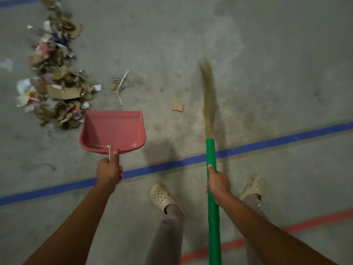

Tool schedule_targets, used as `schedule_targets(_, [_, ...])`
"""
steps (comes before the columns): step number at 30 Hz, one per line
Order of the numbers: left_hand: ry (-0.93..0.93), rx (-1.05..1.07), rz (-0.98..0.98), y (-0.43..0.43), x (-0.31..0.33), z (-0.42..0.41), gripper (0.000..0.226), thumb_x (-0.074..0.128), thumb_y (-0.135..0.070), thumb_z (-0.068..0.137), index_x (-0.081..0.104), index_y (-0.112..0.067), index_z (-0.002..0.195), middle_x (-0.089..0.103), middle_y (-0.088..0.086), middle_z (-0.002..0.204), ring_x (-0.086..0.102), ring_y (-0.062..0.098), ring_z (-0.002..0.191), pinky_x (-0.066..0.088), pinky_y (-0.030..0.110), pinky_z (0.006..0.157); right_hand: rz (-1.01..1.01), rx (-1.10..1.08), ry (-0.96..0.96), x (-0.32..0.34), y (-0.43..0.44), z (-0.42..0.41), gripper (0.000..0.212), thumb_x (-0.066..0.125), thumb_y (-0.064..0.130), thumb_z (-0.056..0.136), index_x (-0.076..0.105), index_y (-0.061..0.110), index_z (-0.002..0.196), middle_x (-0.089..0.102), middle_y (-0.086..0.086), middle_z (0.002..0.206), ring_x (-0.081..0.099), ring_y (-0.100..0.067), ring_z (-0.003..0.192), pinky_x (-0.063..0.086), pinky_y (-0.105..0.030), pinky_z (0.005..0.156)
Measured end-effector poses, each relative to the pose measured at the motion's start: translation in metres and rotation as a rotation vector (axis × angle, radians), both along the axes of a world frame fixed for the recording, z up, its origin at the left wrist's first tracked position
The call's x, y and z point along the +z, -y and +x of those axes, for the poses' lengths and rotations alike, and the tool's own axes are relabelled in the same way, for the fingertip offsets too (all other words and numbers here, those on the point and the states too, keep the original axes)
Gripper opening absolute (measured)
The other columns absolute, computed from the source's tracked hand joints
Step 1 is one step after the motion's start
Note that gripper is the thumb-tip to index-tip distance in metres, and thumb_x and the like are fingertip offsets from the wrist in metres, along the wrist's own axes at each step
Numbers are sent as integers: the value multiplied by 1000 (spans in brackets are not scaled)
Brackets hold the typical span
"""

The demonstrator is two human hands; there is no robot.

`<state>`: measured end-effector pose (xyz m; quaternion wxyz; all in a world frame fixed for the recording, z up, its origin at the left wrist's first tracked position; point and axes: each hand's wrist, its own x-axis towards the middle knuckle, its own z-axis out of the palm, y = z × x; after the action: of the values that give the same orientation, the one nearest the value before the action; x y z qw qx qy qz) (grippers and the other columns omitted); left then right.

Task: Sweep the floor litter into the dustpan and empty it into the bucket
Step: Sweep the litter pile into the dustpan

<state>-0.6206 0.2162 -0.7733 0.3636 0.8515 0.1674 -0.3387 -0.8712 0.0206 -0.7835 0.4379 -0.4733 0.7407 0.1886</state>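
Grey concrete floor (267, 54) carries a long heap of litter (55, 81) at the far left (torn cardboard, paper and plastic scraps, somewhat blurred). Just right of the heap's near end is a pink dustpan (112, 131). Its open mouth faces away from the person, close beside the litter, and a white string is tied at its handle. The left hand (109, 172) grips that handle, fingers (121, 174) wrapped tight round it and thumb along the top. Beyond the pan lies a small scatter of sticks and chips (120, 85), and further right a lone cardboard scrap (178, 106). Right again is the broom (209, 96), its straw bristles blurred and pointing away, well apart from the heap. The right hand (218, 183) is clenched round the broom's green handle. A blue line (267, 144) crosses the floor under both tools. A red line (305, 220) runs nearer, past two beige clogs (161, 195).
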Motion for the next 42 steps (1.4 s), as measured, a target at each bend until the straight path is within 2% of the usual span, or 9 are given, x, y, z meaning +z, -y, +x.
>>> schedule_targets(4, [-5, 60, -52, -44, -11, 23, 51, 51, -52, 100, 50, -5, 80, 50, 16, 58, 45, 19, 38, 35, 23, 37, 180, -128, 30, -25, -18, 52, 50, 55, 48, 97, 62, -1, 92, 63, -19, 64, 61, -28, 47, 51, -36, 54])
schedule_targets(11, [-22, 237, -49, -130, -31, 60, 51, 53, -54, 99, 48, -7, 77, 48, 15, 59, 43, 16, 34, 36, 24, 36, 197, 489, 33, -27, -78, 176, 55, 54, 54, 94, 67, 0, 91, 70, -17, 68, 69, -31, 58, 62, -41, 63])
schedule_targets(15, [-5, 329, -45, -166, -27, 77, 52, 51, -52, 100, 45, -9, 72, 46, 14, 56, 42, 15, 32, 34, 23, 33, 130, 635, 111, -17, -100, 227, 58, 48, 58, 95, 66, 5, 82, 72, -15, 69, 71, -30, 60, 62, -46, 70])
schedule_targets(23, [20, 439, -2, -191, -28, 91, 51, 51, -52, 100, 48, -9, 74, 49, 14, 58, 44, 18, 37, 35, 23, 34, -16, 344, 23, -20, -106, 237, 62, 41, 61, 97, 63, 5, 87, 70, -16, 68, 71, -34, 65, 60, -49, 75])
schedule_targets(26, [-11, 491, -5, -184, -41, 84, 52, 52, -57, 97, 49, -9, 77, 49, 13, 59, 43, 17, 36, 36, 22, 36, 80, 224, -74, -40, -114, 238, 55, 47, 51, 98, 60, -1, 87, 71, -21, 88, 72, -38, 79, 60, -53, 81])
schedule_targets(29, [-28, 569, 4, -177, -54, 73, 53, 52, -61, 96, 48, -12, 75, 49, 12, 58, 43, 20, 38, 36, 22, 37, 263, 340, -89, -52, -132, 250, 57, 46, 52, 97, 64, -1, 109, 71, -21, 102, 72, -35, 81, 61, -48, 80])
schedule_targets(33, [-37, 611, 39, -171, -70, 55, 53, 53, -59, 96, 48, -10, 76, 51, 13, 59, 45, 21, 40, 37, 24, 40, 327, 529, -12, -60, -141, 291, 62, 44, 59, 94, 65, 2, 107, 73, -21, 97, 71, -32, 71, 62, -42, 71])
schedule_targets(37, [-32, 652, 60, -168, -78, 40, 54, 53, -57, 97, 49, -8, 75, 52, 14, 57, 46, 22, 40, 38, 27, 42, 190, 694, 93, -59, -129, 326, 74, 35, 70, 84, 68, 6, 99, 73, -18, 92, 72, -35, 80, 60, -47, 79])
schedule_targets(42, [8, 700, 32, -157, -72, 36, 57, 50, -58, 98, 49, -8, 70, 55, 16, 57, 50, 23, 43, 40, 28, 44, -37, 877, 218, -43, -96, 344, 64, 37, 65, 95, 66, 8, 98, 71, -17, 95, 69, -35, 84, 58, -42, 79])
